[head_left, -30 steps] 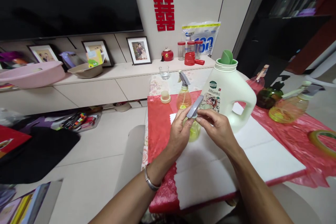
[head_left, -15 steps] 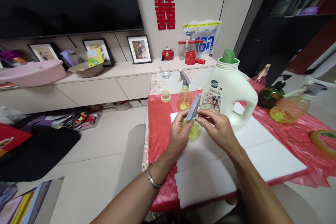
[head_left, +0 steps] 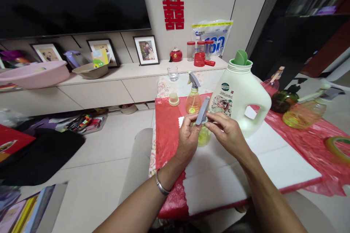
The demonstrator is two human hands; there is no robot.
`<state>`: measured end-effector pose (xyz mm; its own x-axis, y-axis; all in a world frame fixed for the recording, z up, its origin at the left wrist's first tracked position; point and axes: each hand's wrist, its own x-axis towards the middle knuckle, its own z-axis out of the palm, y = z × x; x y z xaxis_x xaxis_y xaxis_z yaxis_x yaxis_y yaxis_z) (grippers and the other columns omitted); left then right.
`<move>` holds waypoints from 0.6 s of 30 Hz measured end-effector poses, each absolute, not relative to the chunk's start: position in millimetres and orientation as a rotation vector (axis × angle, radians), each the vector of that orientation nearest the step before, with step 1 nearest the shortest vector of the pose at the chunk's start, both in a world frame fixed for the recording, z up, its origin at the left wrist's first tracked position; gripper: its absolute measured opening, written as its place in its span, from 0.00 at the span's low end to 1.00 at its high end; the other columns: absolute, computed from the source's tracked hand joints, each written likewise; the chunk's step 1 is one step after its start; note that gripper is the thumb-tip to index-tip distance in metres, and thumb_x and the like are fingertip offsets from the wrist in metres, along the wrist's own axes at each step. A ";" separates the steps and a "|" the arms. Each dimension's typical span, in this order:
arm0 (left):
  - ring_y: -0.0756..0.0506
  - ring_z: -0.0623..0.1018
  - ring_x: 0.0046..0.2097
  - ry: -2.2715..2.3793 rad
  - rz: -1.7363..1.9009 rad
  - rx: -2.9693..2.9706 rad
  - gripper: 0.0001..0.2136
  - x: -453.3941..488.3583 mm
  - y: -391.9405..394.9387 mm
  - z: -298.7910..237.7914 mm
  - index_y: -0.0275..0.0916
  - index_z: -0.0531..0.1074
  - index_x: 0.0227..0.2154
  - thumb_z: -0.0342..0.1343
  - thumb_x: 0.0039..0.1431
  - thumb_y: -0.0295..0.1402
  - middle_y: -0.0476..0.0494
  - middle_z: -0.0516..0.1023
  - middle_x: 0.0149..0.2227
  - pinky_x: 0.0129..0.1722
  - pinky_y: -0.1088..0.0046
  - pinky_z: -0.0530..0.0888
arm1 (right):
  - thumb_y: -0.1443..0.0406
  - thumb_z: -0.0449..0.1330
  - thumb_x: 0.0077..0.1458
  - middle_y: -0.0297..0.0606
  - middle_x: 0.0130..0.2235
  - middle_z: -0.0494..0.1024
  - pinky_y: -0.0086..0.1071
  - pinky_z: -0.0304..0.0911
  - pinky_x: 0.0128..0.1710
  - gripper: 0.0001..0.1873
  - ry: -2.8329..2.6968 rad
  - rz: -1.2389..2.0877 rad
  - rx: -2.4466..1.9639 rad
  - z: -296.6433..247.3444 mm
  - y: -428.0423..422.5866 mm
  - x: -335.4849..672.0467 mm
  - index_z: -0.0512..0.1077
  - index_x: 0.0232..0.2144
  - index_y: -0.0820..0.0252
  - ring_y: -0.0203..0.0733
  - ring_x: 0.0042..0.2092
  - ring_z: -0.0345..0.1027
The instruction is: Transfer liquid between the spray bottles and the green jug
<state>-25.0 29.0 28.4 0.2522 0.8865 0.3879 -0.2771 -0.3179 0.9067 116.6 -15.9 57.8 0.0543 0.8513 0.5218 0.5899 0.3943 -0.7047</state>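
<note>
Between my hands stands a small spray bottle with yellow-green liquid and a grey trigger head. My left hand is closed with thumb and fingers on the left side of that head. From the right, my right hand pinches at the collar under the head; the exact contact is partly hidden by the fingers. Just behind is a second spray bottle with a grey head, upright. A large pale green jug with a green piece in its mouth stands right of them. A cream cap lies at the left.
White sheets cover part of the red plastic on the table. At the right are a yellow spray bottle, a dark green bottle and a tape roll. A glass stands at the table's far end.
The whole view has shifted slightly. Both hands stay on the spray bottle's head and collar, with hardly any visible change in grip.
</note>
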 end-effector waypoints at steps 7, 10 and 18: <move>0.45 0.75 0.48 0.578 1.317 1.361 0.11 -24.9 25.9 25.6 0.43 0.69 0.47 0.54 0.63 0.38 0.45 0.75 0.45 0.52 0.65 0.70 | 0.56 0.59 0.64 0.39 0.43 0.71 0.27 0.71 0.43 0.17 -1.596 0.325 -1.275 56.3 -16.8 111.8 0.74 0.46 0.63 0.34 0.42 0.68; 0.45 0.74 0.47 0.559 1.305 1.354 0.09 -25.7 25.6 25.9 0.43 0.69 0.45 0.53 0.64 0.37 0.46 0.75 0.43 0.51 0.66 0.70 | 0.54 0.60 0.63 0.40 0.41 0.71 0.27 0.71 0.41 0.18 -1.566 0.329 -1.270 56.2 -16.4 108.7 0.73 0.42 0.64 0.34 0.41 0.68; 0.43 0.74 0.49 0.614 1.345 1.400 0.13 -22.4 23.9 26.6 0.41 0.68 0.46 0.59 0.59 0.36 0.43 0.74 0.45 0.53 0.64 0.69 | 0.59 0.55 0.63 0.40 0.39 0.70 0.29 0.70 0.42 0.13 -1.530 0.166 -1.321 48.0 -16.4 99.6 0.71 0.42 0.63 0.35 0.40 0.67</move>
<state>-22.4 23.9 26.6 0.2362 0.8908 0.3881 -0.2901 -0.3166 0.9031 99.6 -16.4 48.0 0.1703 0.7816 0.6001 0.6351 0.3785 -0.6733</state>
